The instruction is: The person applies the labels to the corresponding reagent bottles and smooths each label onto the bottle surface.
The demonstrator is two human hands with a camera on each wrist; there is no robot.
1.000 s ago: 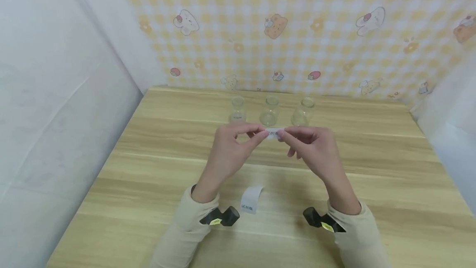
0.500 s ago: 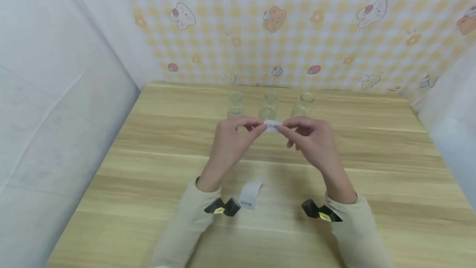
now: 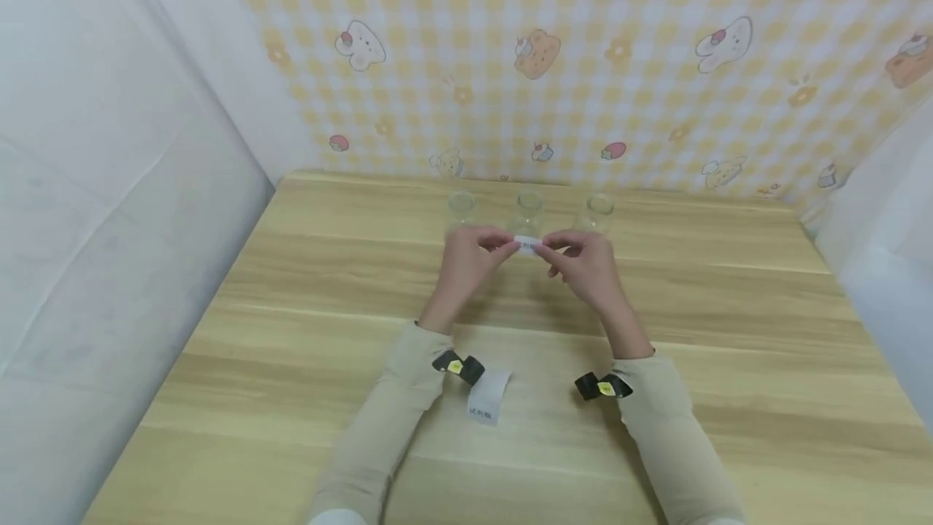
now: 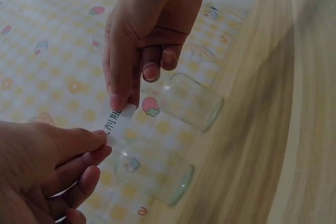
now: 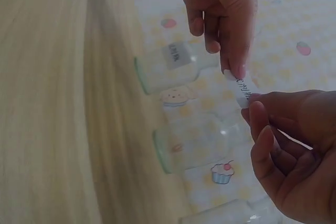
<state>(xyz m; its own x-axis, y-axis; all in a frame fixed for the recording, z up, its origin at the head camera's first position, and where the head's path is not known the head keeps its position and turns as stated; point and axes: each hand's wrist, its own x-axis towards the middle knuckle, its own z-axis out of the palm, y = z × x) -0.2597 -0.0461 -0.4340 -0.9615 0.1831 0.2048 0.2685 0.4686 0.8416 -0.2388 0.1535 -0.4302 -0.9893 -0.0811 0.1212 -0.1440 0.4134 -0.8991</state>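
Note:
A small white label with printed dark characters (image 3: 527,245) is stretched between both hands. My left hand (image 3: 470,262) pinches its left end between thumb and forefinger. The right end is pinched the same way by my right hand (image 3: 589,262). Just behind the label stands the middle clear glass bottle (image 3: 530,205), its lower part overlapped by label and fingers. On either side are the left glass bottle (image 3: 462,205) and the right glass bottle (image 3: 600,207), partly hidden by the hands. The right wrist view shows a label (image 5: 180,55) stuck on the left bottle.
A curled white strip of backing paper (image 3: 490,395) with a printed label lies on the wooden table (image 3: 291,379), near the left wrist camera (image 3: 459,366). A yellow checked cloth with cartoon prints (image 3: 619,96) hangs behind the table's far edge.
Both hands have moved forward with the label, closer to the middle bottle, and slightly toward each other. The bottles and the paper strip have stayed in place.

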